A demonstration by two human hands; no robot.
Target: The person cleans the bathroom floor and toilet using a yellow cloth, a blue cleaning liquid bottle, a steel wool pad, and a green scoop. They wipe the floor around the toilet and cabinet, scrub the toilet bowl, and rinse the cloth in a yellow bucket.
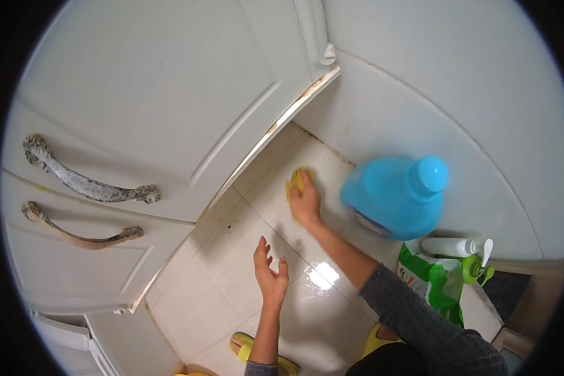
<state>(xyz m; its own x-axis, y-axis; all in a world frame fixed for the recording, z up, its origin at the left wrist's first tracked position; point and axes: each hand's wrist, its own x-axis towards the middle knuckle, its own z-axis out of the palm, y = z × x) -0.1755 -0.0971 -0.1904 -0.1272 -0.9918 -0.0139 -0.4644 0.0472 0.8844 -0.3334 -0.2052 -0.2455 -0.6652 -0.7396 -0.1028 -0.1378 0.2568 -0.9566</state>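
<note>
My right hand [306, 201] grips a yellow cloth or sponge [295, 182] and presses it on the pale tiled floor [218, 272], near the foot of the wall. The cloth is partly hidden by the fingers and slightly blurred. My left hand [270, 277] hovers with its fingers apart and nothing in it, left of the right forearm. Just right of the right hand stands a large light-blue plastic bottle [390, 192] with a round blue cap. A bright wet-looking reflection shows on the tiles between my arms.
White cabinet doors [169, 103] with worn handles [91, 181] fill the left, their lower edge chipped. A white pump bottle [446, 246], a green pump bottle [472, 269] and a green-and-white plastic package [432, 282] stand at right. Yellow slippers [245, 348] are on my feet.
</note>
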